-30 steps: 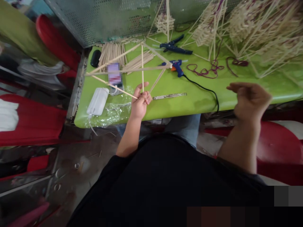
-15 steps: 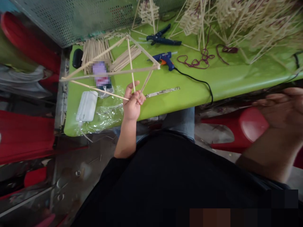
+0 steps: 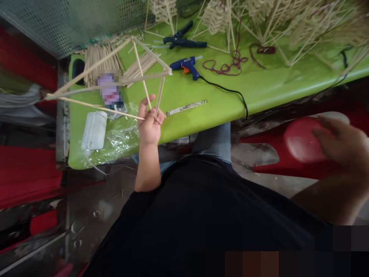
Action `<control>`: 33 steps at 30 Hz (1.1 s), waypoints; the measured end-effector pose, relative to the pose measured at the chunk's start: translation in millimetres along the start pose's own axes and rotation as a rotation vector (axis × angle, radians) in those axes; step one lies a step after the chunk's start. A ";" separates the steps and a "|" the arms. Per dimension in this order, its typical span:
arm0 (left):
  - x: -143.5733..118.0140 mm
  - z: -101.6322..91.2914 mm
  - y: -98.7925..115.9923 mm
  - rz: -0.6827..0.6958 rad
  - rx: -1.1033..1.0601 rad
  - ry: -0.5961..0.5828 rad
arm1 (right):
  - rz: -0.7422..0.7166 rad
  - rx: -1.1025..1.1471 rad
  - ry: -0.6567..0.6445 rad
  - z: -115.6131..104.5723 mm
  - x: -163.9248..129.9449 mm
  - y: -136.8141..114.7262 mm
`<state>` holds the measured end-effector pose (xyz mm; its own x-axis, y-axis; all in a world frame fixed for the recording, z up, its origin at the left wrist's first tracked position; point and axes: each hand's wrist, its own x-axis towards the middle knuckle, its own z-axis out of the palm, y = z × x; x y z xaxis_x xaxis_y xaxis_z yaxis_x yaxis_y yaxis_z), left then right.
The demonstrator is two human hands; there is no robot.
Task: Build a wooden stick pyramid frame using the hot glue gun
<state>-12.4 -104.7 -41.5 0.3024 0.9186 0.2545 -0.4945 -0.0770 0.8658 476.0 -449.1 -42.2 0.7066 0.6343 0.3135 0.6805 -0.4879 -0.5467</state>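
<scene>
My left hand [image 3: 150,125] is closed around the joined sticks at one corner of a frame of thin wooden sticks [image 3: 142,75]. The frame tilts up over the table's left part, its far corner reaching past the left edge. Off to the right, my right hand [image 3: 343,142] hangs above a red plastic stool [image 3: 302,138], blurred, with its fingers loosely apart and nothing seen in them. Just beyond my left fingers lies a narrow, speckled flat strip [image 3: 187,107]. A blue glue gun [image 3: 184,66] rests behind it, its black cord running right.
On the green table [image 3: 268,98] are a dark-handled cutter [image 3: 184,40], loose wooden sticks [image 3: 100,59], a phone [image 3: 109,90], a white device [image 3: 94,130], clear plastic wrap [image 3: 122,140] and purple cord [image 3: 226,69]. Several stick structures [image 3: 217,17] stand along the back.
The view has shifted, so table things and the frame in my left hand appear farther left. My right hand has turned and its fingers now point down toward the red stool.
</scene>
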 end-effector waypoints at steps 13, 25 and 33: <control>-4.8 5.6 0.8 0.004 -0.028 -0.043 | -0.466 0.801 -0.176 141.3 12.2 -219.2; -8.6 -4.7 -2.3 -0.022 -0.052 -0.185 | -0.516 1.052 -0.522 207.8 11.5 -322.3; -8.9 -1.4 6.2 -0.024 -0.133 -0.219 | -0.485 1.244 -0.586 210.1 3.1 -335.3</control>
<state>-19.3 -112.8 -39.0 0.4777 0.8124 0.3344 -0.5834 0.0087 0.8122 209.3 -157.5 -21.0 0.0755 0.8791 0.4706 0.0057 0.4715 -0.8818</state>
